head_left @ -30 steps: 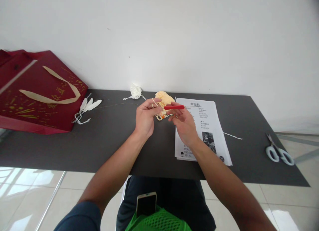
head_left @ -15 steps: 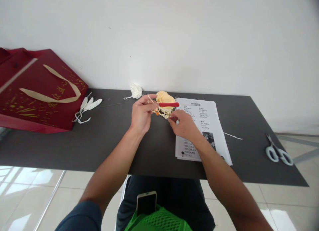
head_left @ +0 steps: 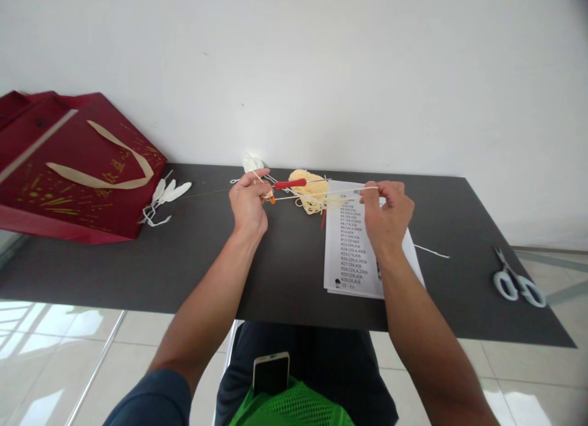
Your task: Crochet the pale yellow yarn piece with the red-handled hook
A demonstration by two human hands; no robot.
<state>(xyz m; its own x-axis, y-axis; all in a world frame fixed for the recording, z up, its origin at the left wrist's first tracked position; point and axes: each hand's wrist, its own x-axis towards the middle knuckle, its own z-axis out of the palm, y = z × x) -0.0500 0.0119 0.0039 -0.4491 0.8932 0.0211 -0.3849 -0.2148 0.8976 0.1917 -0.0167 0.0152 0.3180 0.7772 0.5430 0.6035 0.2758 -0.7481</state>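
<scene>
My left hand (head_left: pixel 248 200) is closed around a small pale crochet piece (head_left: pixel 266 196), mostly hidden by the fingers, with an orange stitch marker (head_left: pixel 272 200) at its edge. A crochet hook (head_left: pixel 290 184) with a red handle juts rightward from these fingers, its metal shaft pointing to the right. Over the printed sheets, my right hand (head_left: pixel 389 214) pinches a strand of pale yellow yarn (head_left: pixel 340 193), stretched taut between both hands. Behind the strand lies the loose yellow yarn ball (head_left: pixel 309 187).
Printed pattern sheets (head_left: pixel 353 260) lie under my right hand. Scissors (head_left: pixel 518 284) rest at the right end of the dark table (head_left: pixel 294 273). A white yarn ball (head_left: pixel 253 162) sits at the back, white crocheted pieces (head_left: pixel 166 193) beside a red gift bag (head_left: pixel 92 168) on the left.
My right hand has moved right, away from the yarn ball, drawing the yellow strand out. My left hand has shifted slightly left with the crochet piece and hook.
</scene>
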